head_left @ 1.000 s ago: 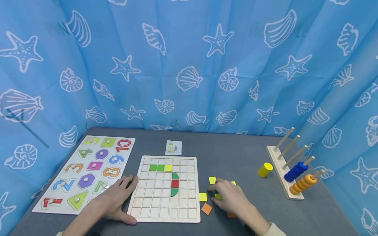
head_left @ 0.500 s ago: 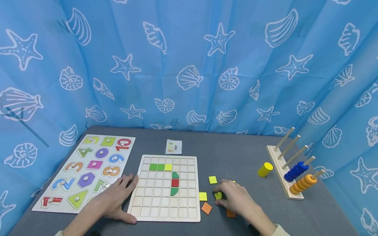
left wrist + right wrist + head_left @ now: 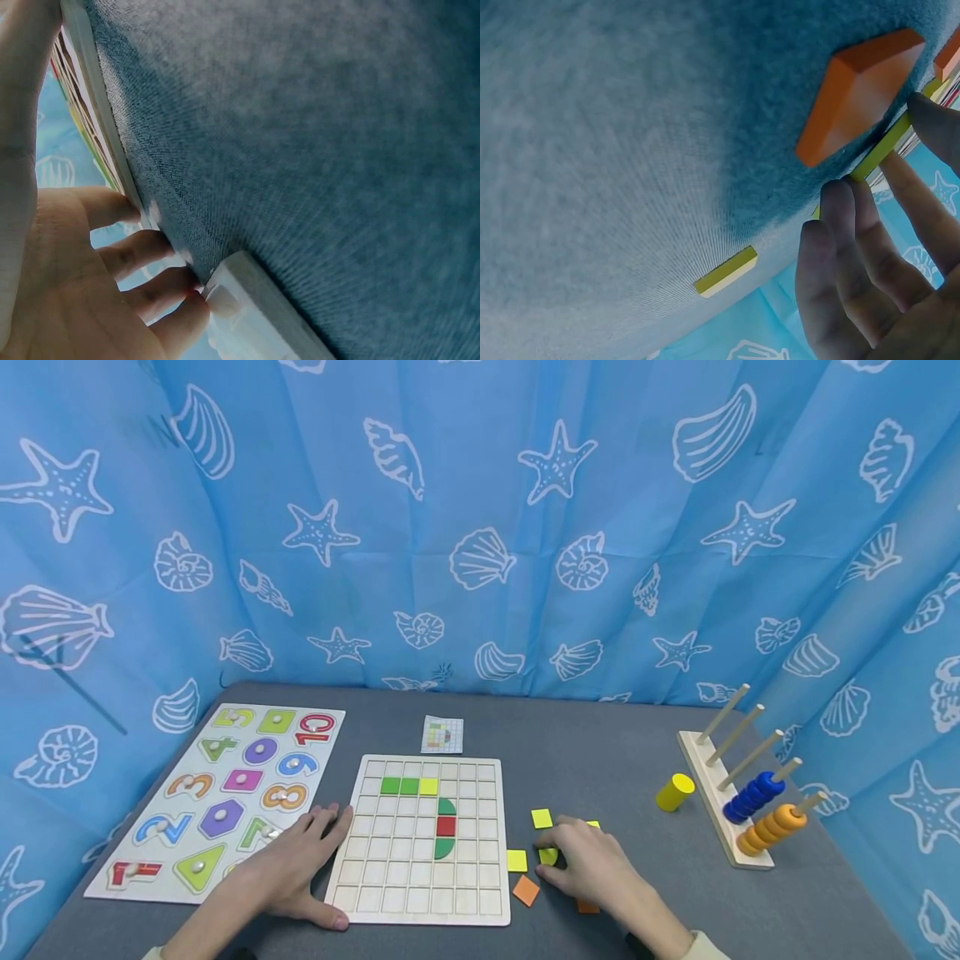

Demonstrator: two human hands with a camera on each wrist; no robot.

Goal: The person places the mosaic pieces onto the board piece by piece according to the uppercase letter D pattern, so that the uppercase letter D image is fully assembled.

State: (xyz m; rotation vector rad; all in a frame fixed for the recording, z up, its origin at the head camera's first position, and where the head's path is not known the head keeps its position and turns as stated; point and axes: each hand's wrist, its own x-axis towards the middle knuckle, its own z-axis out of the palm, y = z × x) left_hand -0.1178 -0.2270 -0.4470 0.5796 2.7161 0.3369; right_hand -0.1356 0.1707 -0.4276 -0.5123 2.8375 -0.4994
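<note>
A wooden grid board (image 3: 402,902) holds green, yellow and red tiles. My left hand (image 3: 296,868) lies with spread, relaxed fingers along its left side, thumb at the lower corner. In the left wrist view, the fingertips reach the board's edge (image 3: 101,112). To the right, my right hand (image 3: 592,864) pinches a yellow square tile (image 3: 881,150) between thumb and fingers. Around it lie loose tiles: a yellow tile (image 3: 542,818) beyond the fingers, another yellow tile (image 3: 517,861) beside the board, and an orange tile (image 3: 526,890). A second orange tile (image 3: 587,907) is partly hidden by the hand.
At left lies a number-and-shape peg puzzle (image 3: 262,802), partly under the left forearm. A small printed pattern card (image 3: 442,735) sits behind the board. A yellow cylinder (image 3: 675,792) and a peg stacker (image 3: 725,793) with blue and orange beads stand at right. A blue curtain (image 3: 480,527) hangs behind.
My right hand has shifted slightly left with the yellow tile, which now shows nearer the loose yellow tile by the board. The left hand has stayed put.
</note>
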